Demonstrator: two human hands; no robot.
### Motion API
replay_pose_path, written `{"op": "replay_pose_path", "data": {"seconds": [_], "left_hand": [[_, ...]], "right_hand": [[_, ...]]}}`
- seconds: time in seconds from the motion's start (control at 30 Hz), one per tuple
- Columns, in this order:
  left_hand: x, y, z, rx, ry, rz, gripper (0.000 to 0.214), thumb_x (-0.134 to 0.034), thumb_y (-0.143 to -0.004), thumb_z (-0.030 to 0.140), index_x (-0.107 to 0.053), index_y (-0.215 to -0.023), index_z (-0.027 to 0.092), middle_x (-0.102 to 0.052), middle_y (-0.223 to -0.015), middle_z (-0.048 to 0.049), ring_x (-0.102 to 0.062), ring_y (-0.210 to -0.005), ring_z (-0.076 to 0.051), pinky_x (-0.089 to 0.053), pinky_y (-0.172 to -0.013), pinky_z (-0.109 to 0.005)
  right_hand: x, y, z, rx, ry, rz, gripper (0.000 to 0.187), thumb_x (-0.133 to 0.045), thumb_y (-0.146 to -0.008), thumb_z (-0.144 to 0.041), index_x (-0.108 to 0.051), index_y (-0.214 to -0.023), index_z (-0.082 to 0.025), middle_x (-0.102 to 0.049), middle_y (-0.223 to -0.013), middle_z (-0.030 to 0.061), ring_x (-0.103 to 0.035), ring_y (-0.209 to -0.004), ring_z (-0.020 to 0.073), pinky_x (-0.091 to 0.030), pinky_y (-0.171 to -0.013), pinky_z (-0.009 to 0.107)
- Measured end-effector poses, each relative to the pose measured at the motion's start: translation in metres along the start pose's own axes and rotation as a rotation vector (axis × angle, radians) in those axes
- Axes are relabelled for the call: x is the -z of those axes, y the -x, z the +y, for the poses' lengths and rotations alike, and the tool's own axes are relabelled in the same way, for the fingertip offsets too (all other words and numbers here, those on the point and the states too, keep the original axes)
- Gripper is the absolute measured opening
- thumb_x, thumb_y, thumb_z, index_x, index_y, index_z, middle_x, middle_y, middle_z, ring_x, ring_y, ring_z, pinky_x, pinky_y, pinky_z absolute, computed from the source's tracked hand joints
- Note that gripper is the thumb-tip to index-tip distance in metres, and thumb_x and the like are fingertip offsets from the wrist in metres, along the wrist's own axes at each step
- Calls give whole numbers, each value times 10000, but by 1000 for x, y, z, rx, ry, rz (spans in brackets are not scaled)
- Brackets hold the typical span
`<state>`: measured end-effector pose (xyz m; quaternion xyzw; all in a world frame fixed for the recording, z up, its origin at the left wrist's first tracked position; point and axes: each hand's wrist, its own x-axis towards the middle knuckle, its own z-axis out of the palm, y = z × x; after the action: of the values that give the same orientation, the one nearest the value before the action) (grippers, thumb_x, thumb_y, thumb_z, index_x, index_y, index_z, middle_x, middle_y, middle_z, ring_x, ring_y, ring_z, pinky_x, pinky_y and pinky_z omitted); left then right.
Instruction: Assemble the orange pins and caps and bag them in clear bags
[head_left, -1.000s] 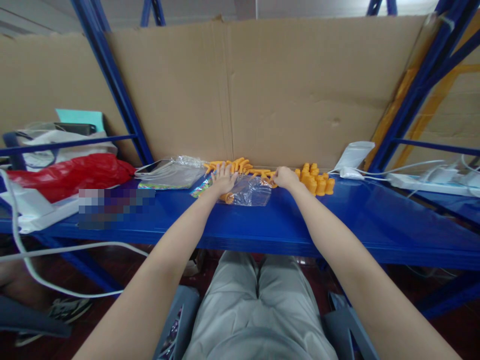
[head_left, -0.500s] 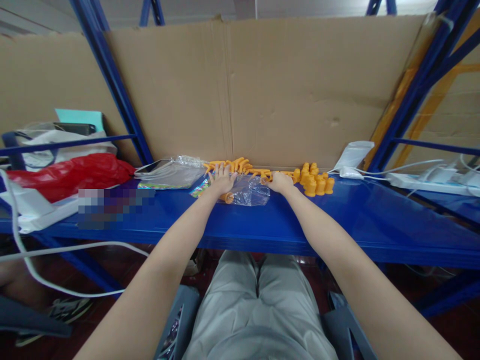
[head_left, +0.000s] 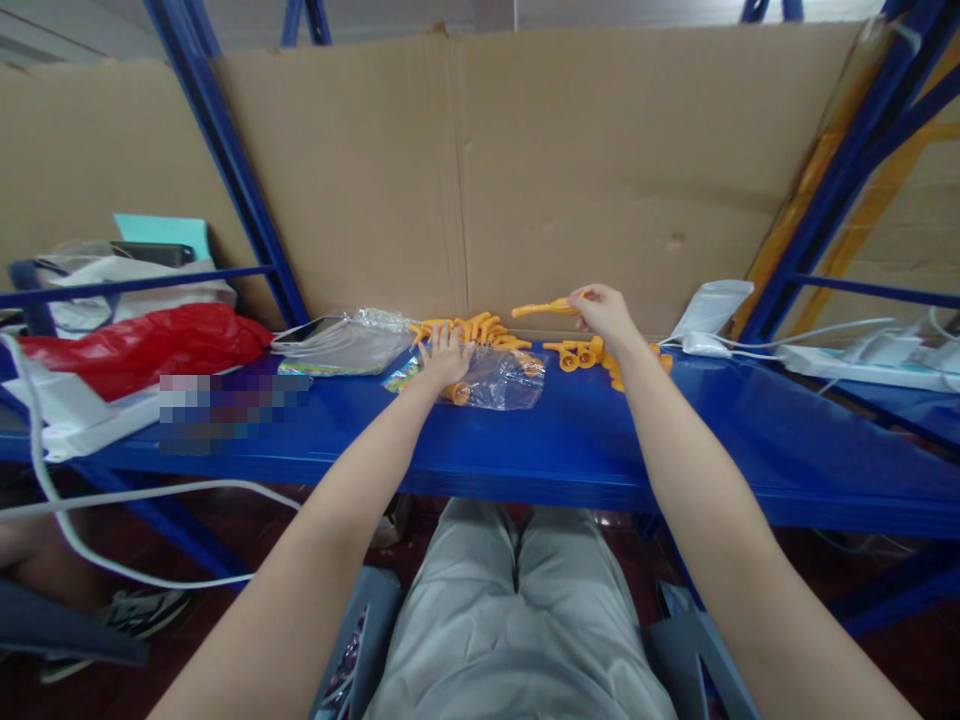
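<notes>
My left hand (head_left: 446, 360) lies flat with its fingers spread, pressing on a clear plastic bag (head_left: 504, 388) that has orange plastic pieces in it. One round-ended orange piece (head_left: 457, 393) shows below that hand. Raised above the shelf, my right hand (head_left: 606, 314) pinches one end of a long, thin orange plastic piece (head_left: 541, 308), which points left. Behind the bag is a pile of curved orange pieces (head_left: 484, 327). Several orange pieces with round, hollow ends (head_left: 577, 356) lie below my right hand, partly covered by my forearm.
A blue shelf top (head_left: 510, 450) carries everything, with a cardboard sheet (head_left: 585, 180) upright behind it. Flat clear packets (head_left: 345, 348) and a red plastic bag (head_left: 165, 345) sit to the left. White cables and a power strip (head_left: 862, 365) lie at right.
My right hand has lifted from the shelf and moved slightly right, with the long orange piece now raised in its fingers. My left hand stays on the bag.
</notes>
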<state>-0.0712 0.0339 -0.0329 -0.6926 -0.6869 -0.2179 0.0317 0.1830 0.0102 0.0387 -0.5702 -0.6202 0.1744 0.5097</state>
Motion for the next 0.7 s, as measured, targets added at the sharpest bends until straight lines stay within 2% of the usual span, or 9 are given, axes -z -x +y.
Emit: {"op": "replay_pose_path", "data": {"seconds": [0.1,0.17,0.23,0.43,0.7], "left_hand": [[1,0,1,7,-19,-2,659,-198,-992,445,-278,-1583,165,-193,-1672,-99,-59,-1552,-298,-177,-1224,-572],[1,1,1,6,-17,-7,658,-190,-994,443,-279,-1583,163,-186,-1674,-97,-59,-1551,-298,-172,-1225,-572],[1,0,1,1,-5,-6,659,-188,-994,443,-284,-1580,157,-181,-1674,-102,-58,-1550,-304,-161,-1224,-582],[0,-1,-2,0,39,4,658,-205,-987,456,-287,-1580,184,-204,-1668,-101,-60,-1550,-309,-163,-1217,-599],[4,1,1,20,15,-45,675,-164,-991,442,-255,-1586,138,-160,-1677,-106,-73,-1554,-286,-136,-1233,-562]], "right_hand": [[15,10,-5,11,-171,-256,101,-603,-897,-216,-683,-937,-168,-685,-848,56,-590,-635,109,-496,-621,232],[22,18,-7,-15,-188,-415,52,-643,-866,-202,-679,-854,-167,-678,-780,42,-569,-610,102,-481,-587,216],[25,24,-7,-52,-159,-504,42,-669,-838,-192,-676,-803,-171,-664,-701,27,-555,-577,103,-464,-552,210],[24,21,-1,-107,15,-560,76,-699,-790,-145,-686,-720,-172,-627,-575,-2,-499,-481,76,-365,-440,173],[30,21,2,-116,24,-598,129,-790,-743,-236,-702,-675,-171,-626,-568,17,-473,-462,77,-347,-420,190]]}}
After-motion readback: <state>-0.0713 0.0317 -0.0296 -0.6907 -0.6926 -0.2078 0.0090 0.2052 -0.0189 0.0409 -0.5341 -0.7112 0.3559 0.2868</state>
